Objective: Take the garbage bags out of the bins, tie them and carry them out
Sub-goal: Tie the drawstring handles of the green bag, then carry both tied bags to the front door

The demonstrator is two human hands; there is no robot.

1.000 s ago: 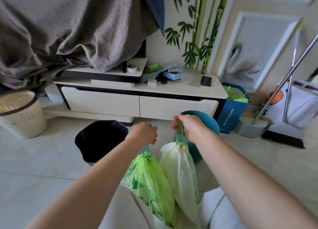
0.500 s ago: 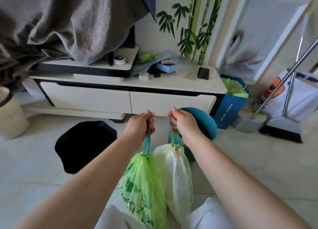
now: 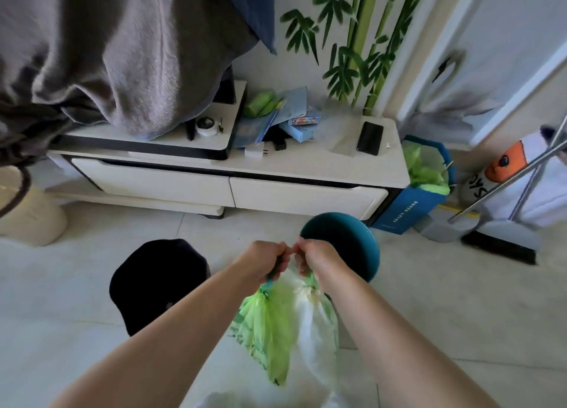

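My left hand [image 3: 263, 259] is shut on the drawstring of a bright green garbage bag [image 3: 266, 337], which hangs cinched below it. Right beside it, almost touching, my right hand [image 3: 316, 258] grips the green drawstring of a whitish garbage bag [image 3: 316, 334] that hangs against the green one. A teal round bin [image 3: 352, 238] stands just behind my right hand, and a black bin [image 3: 156, 281] sits on the floor to the left. A blue square bin [image 3: 411, 205] with a green liner [image 3: 425, 169] stands by the cabinet's right end.
A low white TV cabinet [image 3: 214, 183] with clutter and a phone [image 3: 369, 138] runs across the back. Grey cloth [image 3: 107, 48] hangs at the top left. A beige basket [image 3: 27, 211] is at the left, a broom and dustpan [image 3: 497, 235] at the right.
My two hands have come together until they nearly touch, bringing the two hanging bags against each other. The view has shifted slightly to the left and up.
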